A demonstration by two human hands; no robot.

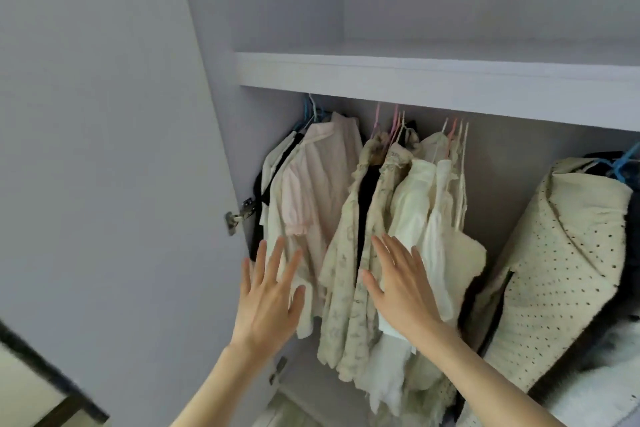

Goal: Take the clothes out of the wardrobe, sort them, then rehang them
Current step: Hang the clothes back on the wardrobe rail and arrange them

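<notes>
while clothes (363, 218) hang, left hand (268, 302) and right hand (401, 288) spread.

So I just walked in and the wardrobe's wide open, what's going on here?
A person is reaching into the open wardrobe with both hands spread flat. The left hand is in front of the pale pink blouse, the right hand against the floral shirt and cream tops. Nothing is gripped; all the clothes hang on their hangers under the shelf.

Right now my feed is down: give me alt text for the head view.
Left hand and right hand, both open, reach toward pale clothes hanging on hangers inside the open wardrobe. A dotted cream garment hangs further right.
</notes>
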